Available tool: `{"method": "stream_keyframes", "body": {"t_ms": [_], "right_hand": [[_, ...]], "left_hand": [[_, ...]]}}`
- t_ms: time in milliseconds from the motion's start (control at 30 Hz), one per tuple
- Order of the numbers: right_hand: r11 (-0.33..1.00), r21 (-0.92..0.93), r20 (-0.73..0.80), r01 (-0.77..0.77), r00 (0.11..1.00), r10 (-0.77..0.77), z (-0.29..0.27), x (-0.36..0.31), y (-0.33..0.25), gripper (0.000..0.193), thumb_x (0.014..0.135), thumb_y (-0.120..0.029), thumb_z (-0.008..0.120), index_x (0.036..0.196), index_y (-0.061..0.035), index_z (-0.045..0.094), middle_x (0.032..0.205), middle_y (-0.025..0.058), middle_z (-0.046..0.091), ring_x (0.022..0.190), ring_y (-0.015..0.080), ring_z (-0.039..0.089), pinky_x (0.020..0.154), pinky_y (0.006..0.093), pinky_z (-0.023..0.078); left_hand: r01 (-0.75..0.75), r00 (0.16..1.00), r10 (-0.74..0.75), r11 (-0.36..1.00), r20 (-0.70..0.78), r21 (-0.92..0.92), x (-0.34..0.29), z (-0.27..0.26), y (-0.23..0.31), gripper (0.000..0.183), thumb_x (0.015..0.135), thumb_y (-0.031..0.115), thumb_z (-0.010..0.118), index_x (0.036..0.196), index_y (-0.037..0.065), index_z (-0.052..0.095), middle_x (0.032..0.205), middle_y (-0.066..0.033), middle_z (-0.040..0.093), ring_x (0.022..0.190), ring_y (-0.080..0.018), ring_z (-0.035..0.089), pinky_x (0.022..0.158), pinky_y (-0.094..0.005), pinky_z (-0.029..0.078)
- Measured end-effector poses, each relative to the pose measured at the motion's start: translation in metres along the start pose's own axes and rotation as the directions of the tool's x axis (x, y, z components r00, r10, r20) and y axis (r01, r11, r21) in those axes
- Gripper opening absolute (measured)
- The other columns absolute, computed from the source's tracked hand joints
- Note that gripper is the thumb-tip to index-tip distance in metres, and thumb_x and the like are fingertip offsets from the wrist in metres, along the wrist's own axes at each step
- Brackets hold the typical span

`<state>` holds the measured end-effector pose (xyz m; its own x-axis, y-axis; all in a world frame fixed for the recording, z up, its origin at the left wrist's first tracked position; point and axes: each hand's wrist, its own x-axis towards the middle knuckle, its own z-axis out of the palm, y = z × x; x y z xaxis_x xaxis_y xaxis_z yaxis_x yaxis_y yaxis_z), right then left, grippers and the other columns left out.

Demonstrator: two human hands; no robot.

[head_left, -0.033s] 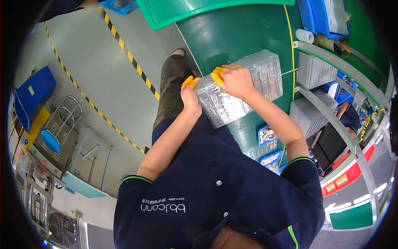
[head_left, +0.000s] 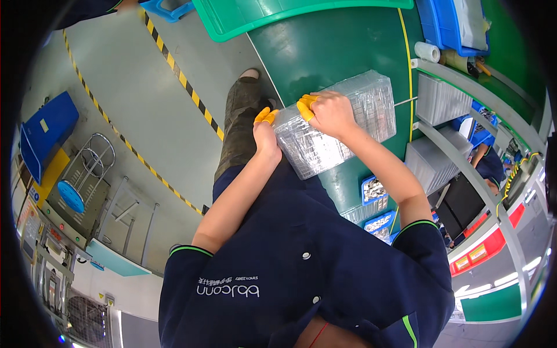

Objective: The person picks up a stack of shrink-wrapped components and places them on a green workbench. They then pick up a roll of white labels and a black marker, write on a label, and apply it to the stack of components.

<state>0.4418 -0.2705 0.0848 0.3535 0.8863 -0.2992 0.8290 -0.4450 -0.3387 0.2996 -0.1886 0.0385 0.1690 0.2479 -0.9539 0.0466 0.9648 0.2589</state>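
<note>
A long stack of see-through plastic trays [head_left: 371,110], wrapped in shiny stretch film, lies on the green bench top [head_left: 301,49]. Yellow finger cots cover several fingertips of both my hands. My left hand [head_left: 266,132] is closed against the stack's left end, its fingers curled at the corner. Over the top of the stack, my right hand [head_left: 332,114] is closed too, fingers bent at the far edge and thumb on the film. Whether a loose fold of film is pinched under the right fingers is hidden.
A green bin [head_left: 232,23] stands at the bench's far side. To the right are a grey metal frame [head_left: 458,78], more stacked trays [head_left: 435,153] and a blue box of small parts [head_left: 373,190]. A stool [head_left: 72,196] stands on the floor at left. Another person [head_left: 492,162] shows beyond the frame.
</note>
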Motion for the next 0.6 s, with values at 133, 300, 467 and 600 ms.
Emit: {"method": "stream_keyframes", "body": {"t_ms": [133,300,467,600], "right_hand": [[0.999,0.044,-0.066,0.011,0.998,-0.008,0.002,-0.002,0.002,0.028,0.079,-0.027,0.056,0.071,-0.0029,0.067,0.072,0.0092,0.065,0.072,0.0228,0.064,0.074,0.0329,0.05],[1.0,0.005,-0.236,0.031,0.971,-0.029,0.001,0.0,-0.003,0.025,0.077,-0.027,0.059,0.073,-0.0037,0.067,0.074,0.0079,0.065,0.074,0.0215,0.063,0.083,0.0351,0.047],[0.993,0.074,-0.182,-0.096,0.977,0.108,0.004,-0.005,-0.009,0.027,0.076,-0.029,0.059,0.082,-0.004,0.067,0.087,0.0089,0.065,0.087,0.0205,0.06,0.091,0.0377,0.041],[0.969,0.237,-0.571,0.063,0.816,0.087,0.004,-0.009,-0.01,0.018,0.071,-0.013,0.062,0.087,-0.0038,0.064,0.1,0.0094,0.062,0.094,0.0257,0.059,0.085,0.0367,0.046]], "left_hand": [[0.13,0.99,-0.136,0.983,-0.039,-0.133,0.006,-0.009,0.005,0.035,0.09,0.02,0.024,0.114,0.003,0.045,0.112,-0.0125,0.052,0.106,-0.026,0.049,0.093,-0.0408,0.038],[0.336,0.94,-0.329,0.939,0.093,-0.071,0.018,-0.024,-0.008,0.051,0.09,0.036,0.016,0.119,0.005,0.044,0.123,-0.014,0.048,0.114,-0.0294,0.045,0.096,-0.0442,0.034],[0.442,0.886,-0.425,0.895,0.184,-0.061,-0.017,0.012,0.01,0.063,0.088,0.044,0.01,0.123,0.005,0.045,0.123,-0.0155,0.048,0.114,-0.0333,0.045,0.096,-0.0495,0.034],[0.457,0.862,-0.431,0.888,0.268,-0.042,0.002,-0.002,-0.002,0.066,0.086,0.046,0.009,0.122,0.005,0.046,0.124,-0.0162,0.047,0.116,-0.0339,0.044,0.096,-0.051,0.033]]}}
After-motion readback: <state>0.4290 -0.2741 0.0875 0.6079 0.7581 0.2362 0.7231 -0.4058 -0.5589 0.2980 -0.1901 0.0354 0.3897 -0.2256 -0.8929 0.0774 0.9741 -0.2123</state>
